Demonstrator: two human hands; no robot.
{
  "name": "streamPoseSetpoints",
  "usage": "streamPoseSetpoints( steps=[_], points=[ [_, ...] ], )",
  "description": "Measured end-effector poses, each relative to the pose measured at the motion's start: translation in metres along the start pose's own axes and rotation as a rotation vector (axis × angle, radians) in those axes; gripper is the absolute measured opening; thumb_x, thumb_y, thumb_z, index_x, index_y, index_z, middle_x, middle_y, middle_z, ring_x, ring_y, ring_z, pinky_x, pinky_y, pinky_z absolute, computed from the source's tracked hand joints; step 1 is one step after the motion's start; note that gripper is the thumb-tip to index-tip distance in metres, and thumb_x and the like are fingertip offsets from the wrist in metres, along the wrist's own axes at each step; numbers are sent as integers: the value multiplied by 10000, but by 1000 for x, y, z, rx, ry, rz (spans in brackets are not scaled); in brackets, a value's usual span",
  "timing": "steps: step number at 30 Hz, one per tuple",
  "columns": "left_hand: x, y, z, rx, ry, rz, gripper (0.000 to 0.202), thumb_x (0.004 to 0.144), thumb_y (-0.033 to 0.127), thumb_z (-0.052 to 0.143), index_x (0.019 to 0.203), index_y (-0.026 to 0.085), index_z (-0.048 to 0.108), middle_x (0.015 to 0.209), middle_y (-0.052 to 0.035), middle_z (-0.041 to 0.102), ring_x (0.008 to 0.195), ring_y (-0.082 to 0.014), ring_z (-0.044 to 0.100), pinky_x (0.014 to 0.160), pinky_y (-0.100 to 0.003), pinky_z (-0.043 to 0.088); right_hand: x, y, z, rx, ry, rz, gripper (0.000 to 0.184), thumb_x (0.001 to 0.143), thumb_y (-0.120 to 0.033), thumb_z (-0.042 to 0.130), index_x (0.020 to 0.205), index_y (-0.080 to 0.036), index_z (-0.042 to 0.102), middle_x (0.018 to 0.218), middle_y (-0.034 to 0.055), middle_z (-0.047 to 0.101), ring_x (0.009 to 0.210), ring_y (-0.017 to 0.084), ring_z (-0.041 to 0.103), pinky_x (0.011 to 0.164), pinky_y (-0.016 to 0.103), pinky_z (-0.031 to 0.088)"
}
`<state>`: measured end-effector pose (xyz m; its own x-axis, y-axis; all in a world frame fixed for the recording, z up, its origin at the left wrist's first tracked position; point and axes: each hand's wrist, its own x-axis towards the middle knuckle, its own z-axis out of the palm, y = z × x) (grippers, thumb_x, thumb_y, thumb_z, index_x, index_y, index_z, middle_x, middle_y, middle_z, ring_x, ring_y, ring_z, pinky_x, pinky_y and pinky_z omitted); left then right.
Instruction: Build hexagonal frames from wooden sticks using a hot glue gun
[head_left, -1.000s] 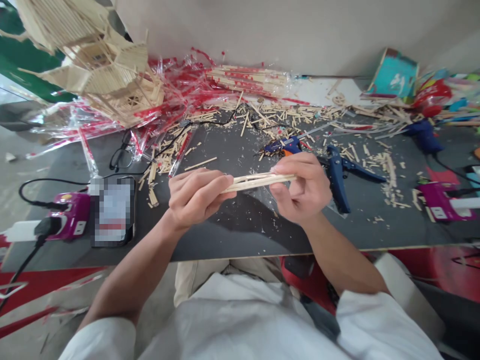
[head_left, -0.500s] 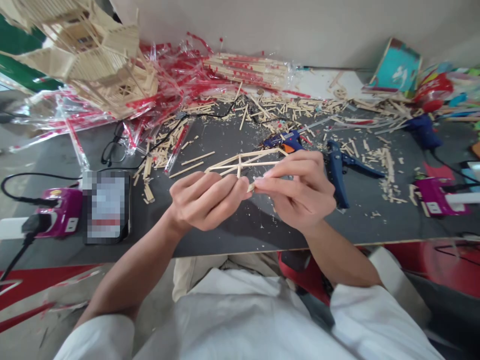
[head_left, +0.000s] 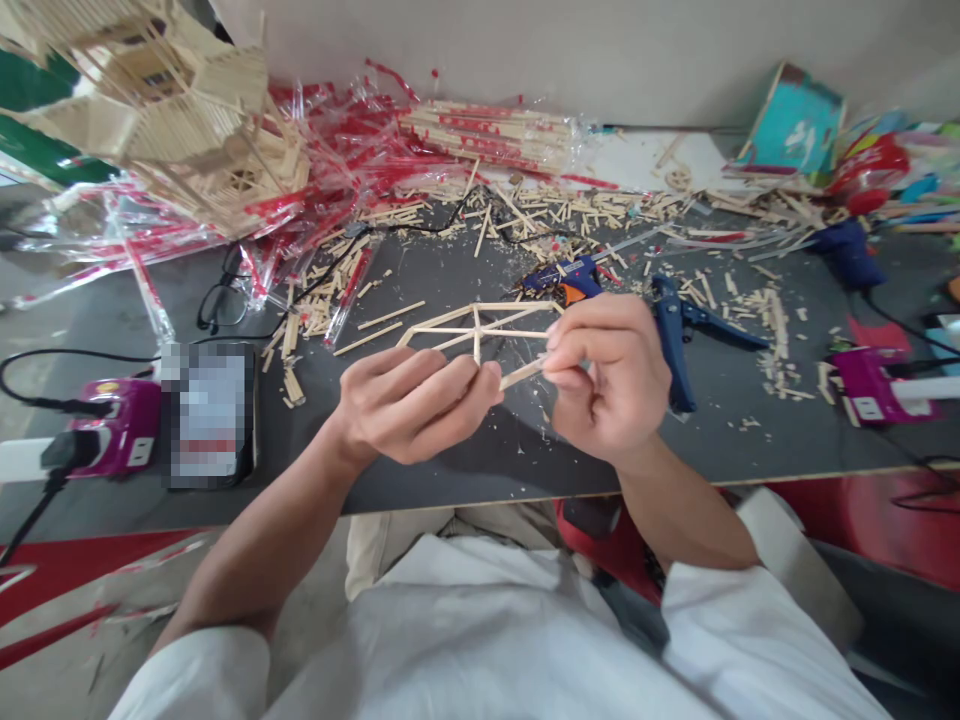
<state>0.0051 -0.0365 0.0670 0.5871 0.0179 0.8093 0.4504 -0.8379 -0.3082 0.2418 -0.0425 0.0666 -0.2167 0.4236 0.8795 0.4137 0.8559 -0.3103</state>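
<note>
My left hand [head_left: 420,405] is closed on the near side of a small polygonal frame [head_left: 477,322] of thin wooden sticks. Its spokes cross at a hub in the middle, and the frame is held up above the table. My right hand [head_left: 607,365] is pinched at the right end of the frame's near stick. A tiny whitish bit shows at those fingertips; what it is I cannot make out. Just beyond the right hand lies a blue glue gun [head_left: 562,277] with an orange part. Beside that hand rests a blue hand cutter [head_left: 679,345] with its handles spread.
Stick offcuts [head_left: 570,210] litter the back. A wooden pavilion-like model [head_left: 187,120] stands back left by red-and-clear wrappers [head_left: 337,150]. A phone [head_left: 210,415] and purple power block [head_left: 116,425] sit left; another purple block [head_left: 885,385] and second blue glue gun [head_left: 847,250] lie right.
My right hand's fingertips have slid right along the near stick, away from my left fingers, baring more of it. The frame has tilted slightly; my left hand keeps its hold.
</note>
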Motion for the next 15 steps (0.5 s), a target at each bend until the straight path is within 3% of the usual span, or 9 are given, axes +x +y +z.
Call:
streamPoseSetpoints(
  steps=[4, 9, 15],
  points=[
    [-11, -6, 1, 19, 81, -85, 132, 979, 273, 790, 1098, 247, 739, 857, 3, 755, 629, -115, 706, 526, -239, 508, -3, 19, -1, 48, 148, 120, 189, 1138, -381, 482, 1031, -252, 568, 984, 45, 586, 882, 200, 652, 796, 426, 560],
    [-29, -14, 8, 50, 249, -256, 281, 1068, 366, 673, 1299, 212, 715, 873, -27, 764, 665, -134, 715, 628, -257, 556, -5, 49, -1, 77, 177, 194, 226, 1153, -431, 457, 1022, -267, 541, 962, 24, 553, 829, 187, 621, 777, 425, 557],
    [-36, -21, 11, 127, 342, -422, 232, 1095, 366, 610, 1197, 197, 732, 852, -57, 767, 754, -159, 707, 689, -286, 536, -8, 53, 0, 123, 99, 203, 300, 1174, -416, 410, 950, -270, 546, 882, 5, 560, 718, 157, 583, 699, 375, 507]
  ],
)
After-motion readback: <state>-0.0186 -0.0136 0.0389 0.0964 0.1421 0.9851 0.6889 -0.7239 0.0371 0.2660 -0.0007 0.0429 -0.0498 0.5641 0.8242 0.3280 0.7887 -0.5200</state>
